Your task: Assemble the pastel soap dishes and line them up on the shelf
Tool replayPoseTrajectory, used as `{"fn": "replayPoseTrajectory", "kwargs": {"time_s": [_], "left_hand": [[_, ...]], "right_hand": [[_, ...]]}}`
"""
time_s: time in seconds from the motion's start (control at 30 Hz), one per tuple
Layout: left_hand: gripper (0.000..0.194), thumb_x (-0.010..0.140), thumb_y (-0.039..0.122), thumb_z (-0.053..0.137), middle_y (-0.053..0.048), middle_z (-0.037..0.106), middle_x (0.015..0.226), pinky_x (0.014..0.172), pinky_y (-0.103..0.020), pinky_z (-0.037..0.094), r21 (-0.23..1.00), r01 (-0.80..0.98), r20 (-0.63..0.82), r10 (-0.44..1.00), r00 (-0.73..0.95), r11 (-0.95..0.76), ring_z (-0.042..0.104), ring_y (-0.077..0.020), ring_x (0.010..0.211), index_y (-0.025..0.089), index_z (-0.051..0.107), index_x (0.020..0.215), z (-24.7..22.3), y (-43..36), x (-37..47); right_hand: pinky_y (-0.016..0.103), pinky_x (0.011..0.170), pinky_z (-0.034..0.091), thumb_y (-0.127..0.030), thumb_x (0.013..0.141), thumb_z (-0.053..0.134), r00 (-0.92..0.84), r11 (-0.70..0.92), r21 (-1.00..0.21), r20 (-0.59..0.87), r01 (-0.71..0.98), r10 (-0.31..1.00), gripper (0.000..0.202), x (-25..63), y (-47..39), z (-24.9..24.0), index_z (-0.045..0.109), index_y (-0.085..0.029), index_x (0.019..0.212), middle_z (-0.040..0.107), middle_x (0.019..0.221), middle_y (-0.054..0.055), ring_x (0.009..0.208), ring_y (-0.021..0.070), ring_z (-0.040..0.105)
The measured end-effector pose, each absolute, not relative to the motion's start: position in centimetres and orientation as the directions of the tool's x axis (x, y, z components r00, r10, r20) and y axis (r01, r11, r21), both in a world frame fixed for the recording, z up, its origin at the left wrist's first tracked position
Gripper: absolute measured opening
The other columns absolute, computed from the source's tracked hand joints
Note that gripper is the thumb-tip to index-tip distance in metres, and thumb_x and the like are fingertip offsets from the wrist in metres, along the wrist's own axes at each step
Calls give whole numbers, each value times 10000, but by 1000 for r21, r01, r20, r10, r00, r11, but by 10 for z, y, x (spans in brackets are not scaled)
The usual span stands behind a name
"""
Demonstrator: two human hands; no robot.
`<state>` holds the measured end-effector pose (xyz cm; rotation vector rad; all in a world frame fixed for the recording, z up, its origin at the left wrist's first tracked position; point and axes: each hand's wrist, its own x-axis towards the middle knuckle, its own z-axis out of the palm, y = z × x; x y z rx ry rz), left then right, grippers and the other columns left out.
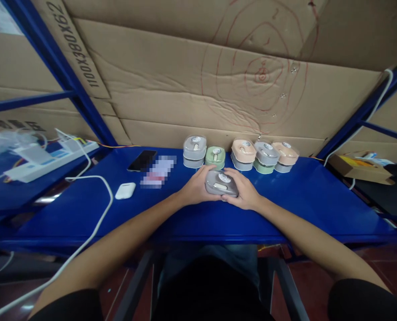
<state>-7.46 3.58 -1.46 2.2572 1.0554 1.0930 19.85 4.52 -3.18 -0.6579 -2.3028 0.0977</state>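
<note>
A grey lidded box (214,180) with a round white sticker and a pale tab on its top sits between my two hands, over the front half of the blue table. My left hand (198,186) wraps around its left side. On the opposite side, my right hand (245,189) curls round it with the fingers at the far edge. Just behind stands a single green box (215,156) of the same kind. Whether the grey box touches the table is hidden by my hands.
Similar boxes stand stacked along the back: grey (194,146), peach (243,151), grey on green (267,153) and peach on grey (287,154). Left lie a phone (140,161) and a white earbud case (125,191). A white cable (106,209) crosses the table's left side. Cardboard (171,89) walls the back.
</note>
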Motion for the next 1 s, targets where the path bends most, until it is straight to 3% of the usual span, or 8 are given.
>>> {"fn": "replayPoseTrajectory", "kwargs": {"time_s": [0.2, 0.4, 0.57, 0.7, 1.0], "left_hand": [[1278, 590, 633, 1081, -211, 626, 1571, 1257, -683, 509, 680, 435, 414, 799, 437, -590, 632, -478, 1473, 235, 467, 1637, -13, 37, -74], [1309, 624, 605, 1079, -209, 602, 1584, 1273, -710, 479, 660, 471, 385, 801, 458, -586, 610, -473, 1484, 255, 429, 1705, -12, 39, -83], [858, 762, 596, 1017, -118, 634, 1407, 1255, -604, 540, 601, 505, 361, 774, 520, -619, 686, -373, 1342, 294, 713, 1505, -10, 37, -90], [552, 855, 567, 970, -116, 597, 1466, 1265, -556, 543, 555, 512, 342, 741, 578, -655, 664, -367, 1398, 320, 854, 1335, -10, 34, -88], [469, 972, 530, 875, -130, 571, 1660, 1360, -594, 434, 509, 540, 301, 726, 618, -670, 547, -410, 1586, 354, 844, 1406, -12, 33, -86]], "right_hand": [[611, 1083, 646, -680, 988, 751, -616, 847, -327, 583, 420, 530, 747, 201, 45, -22, 527, -246, 1553, 718, 1478, 209, 1331, 406, 739], [589, 1011, 663, -653, 1034, 675, -507, 730, -481, 525, 486, 683, 608, 213, 58, -6, 577, -252, 1481, 779, 1369, 167, 1171, 373, 787], [566, 959, 667, -699, 1048, 654, -503, 645, -475, 404, 599, 764, 612, 230, 63, 9, 623, -227, 1435, 806, 1274, 162, 1094, 361, 793], [574, 970, 663, -715, 1068, 624, -501, 604, -451, 338, 657, 797, 624, 234, 62, 9, 644, -213, 1438, 806, 1304, 178, 1104, 364, 798], [643, 1051, 656, -727, 1071, 632, -514, 635, -386, 377, 669, 770, 628, 245, 68, -7, 656, -246, 1475, 783, 1386, 183, 1240, 383, 784]]}}
